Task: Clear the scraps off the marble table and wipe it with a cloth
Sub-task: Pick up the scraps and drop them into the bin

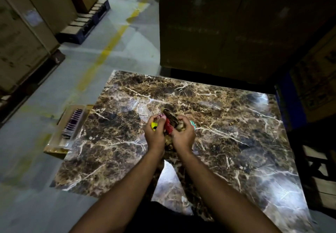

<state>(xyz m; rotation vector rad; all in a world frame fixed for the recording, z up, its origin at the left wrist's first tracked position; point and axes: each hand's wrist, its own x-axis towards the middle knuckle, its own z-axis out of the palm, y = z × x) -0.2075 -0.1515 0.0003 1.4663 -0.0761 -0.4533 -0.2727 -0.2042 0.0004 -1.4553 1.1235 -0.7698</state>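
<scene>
A brown marble table (227, 127) with white veins fills the middle of the view. Over its centre, my left hand (154, 134) and my right hand (183, 134) are cupped together around a bunch of scraps (170, 122): crumpled wrappers in red, yellow, pink and teal, plus a dark brown piece sticking up on top. Fingers of both hands curl round the bunch. One small brownish crumb (231, 123) lies on the marble to the right of my hands. No cloth is in sight.
An open cardboard box (72, 127) stands on the floor against the table's left edge. Large cardboard cartons (227, 29) rise right behind the table. More cartons on pallets (27, 38) line the left. A grey floor with a yellow line (109, 45) runs between them.
</scene>
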